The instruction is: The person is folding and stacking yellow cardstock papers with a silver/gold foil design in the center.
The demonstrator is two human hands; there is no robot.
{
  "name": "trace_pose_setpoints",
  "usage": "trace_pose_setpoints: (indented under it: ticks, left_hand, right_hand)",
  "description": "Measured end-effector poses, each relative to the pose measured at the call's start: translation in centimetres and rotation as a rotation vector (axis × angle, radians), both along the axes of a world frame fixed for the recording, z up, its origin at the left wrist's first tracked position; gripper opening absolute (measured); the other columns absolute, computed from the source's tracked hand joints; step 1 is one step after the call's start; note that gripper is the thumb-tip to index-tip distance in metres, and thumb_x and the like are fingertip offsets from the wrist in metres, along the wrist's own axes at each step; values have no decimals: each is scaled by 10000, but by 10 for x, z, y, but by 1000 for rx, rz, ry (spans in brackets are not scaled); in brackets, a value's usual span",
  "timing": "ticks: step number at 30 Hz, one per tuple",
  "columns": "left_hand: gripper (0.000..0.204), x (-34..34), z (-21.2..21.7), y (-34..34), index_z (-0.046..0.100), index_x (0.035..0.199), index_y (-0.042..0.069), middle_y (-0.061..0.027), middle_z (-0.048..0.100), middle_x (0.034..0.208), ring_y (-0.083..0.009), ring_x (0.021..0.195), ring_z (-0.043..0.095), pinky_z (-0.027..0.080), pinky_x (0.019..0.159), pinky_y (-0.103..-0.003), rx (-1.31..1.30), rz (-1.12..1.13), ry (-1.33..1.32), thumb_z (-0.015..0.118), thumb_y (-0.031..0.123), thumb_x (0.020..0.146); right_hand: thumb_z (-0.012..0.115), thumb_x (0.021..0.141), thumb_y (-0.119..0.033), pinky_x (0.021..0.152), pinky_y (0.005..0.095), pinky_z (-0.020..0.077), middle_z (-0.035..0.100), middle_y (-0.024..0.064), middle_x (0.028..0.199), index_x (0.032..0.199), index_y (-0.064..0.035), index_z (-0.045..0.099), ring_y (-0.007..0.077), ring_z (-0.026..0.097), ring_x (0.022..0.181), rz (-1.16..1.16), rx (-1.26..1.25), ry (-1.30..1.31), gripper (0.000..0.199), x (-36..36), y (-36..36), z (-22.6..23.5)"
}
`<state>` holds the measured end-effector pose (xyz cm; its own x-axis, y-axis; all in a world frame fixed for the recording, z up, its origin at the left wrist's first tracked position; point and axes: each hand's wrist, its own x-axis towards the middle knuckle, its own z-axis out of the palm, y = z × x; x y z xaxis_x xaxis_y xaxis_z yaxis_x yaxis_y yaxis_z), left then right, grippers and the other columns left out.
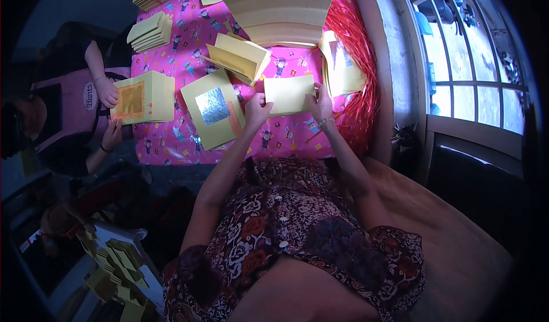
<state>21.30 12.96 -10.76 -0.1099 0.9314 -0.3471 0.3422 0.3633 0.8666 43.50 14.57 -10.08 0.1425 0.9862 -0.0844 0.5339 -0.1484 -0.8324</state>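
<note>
A pale yellow, rectangular paper piece [290, 95] is held level between my two hands, just over the table's near part. My left hand [259, 111] pinches its left edge, thumb on top. At the right edge my right hand [321, 103] grips it the same way. Whether it is one sheet or several layers cannot be told. Left of my left hand lies a yellow sheet [196, 120] with a silver square. Folded yellow papers [237, 58] lie partly open behind it. Beyond my right hand is a yellow paper pile [337, 73] with a silvery patch.
A pink patterned cloth [289, 136] covers the table. Large yellow sheets [280, 13] stand fanned at the back, beside red strips [363, 59]. Leftward, a co-worker's hands [106, 91] hold yellow papers with a gold square [130, 100]. More yellow stacks [151, 31] lie far left; a barred window [474, 53] is right.
</note>
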Motion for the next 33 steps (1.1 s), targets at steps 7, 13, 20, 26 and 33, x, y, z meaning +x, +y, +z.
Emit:
trace_pose_setpoints:
  ticks: [7,13,20,26,33]
  left_hand:
    - [307,-8,-18,-9,625,986,-4,-121,696,835,-203,745,679,528,705,-333,26,16,-21,711,147,733]
    - [276,-8,-7,-15,614,964,5,-123,675,801,-241,723,666,520,686,-367,131,24,64,701,141,741]
    - [487,-9,17,-29,442,1221,14,-196,560,1076,-335,981,571,472,832,-405,299,-27,275,651,133,798]
    - [424,-93,90,-78,504,1166,33,-192,532,1078,-385,1030,504,428,885,-456,396,-59,309,655,172,795]
    - [503,-170,95,-119,548,1110,64,-128,532,1022,-335,985,514,442,861,-429,337,-168,549,771,259,703]
  right_hand:
    - [631,809,-70,590,301,456,581,66,749,1170,16,494,142,547,642,17,3,-20,395,-7,-2,-1]
    - [660,783,-68,698,422,481,613,190,870,1155,25,483,327,606,774,15,-44,-138,422,-16,-7,10]
    - [631,779,-61,852,444,448,549,225,1044,1193,16,475,375,534,994,55,74,-427,449,-29,-17,28]
    - [648,806,-81,817,412,462,555,169,1048,1107,-9,553,331,548,947,193,411,-373,324,-79,-16,86]
    - [720,744,-221,808,392,461,564,80,1022,1057,-102,575,268,541,961,864,291,-246,365,-153,-32,87]
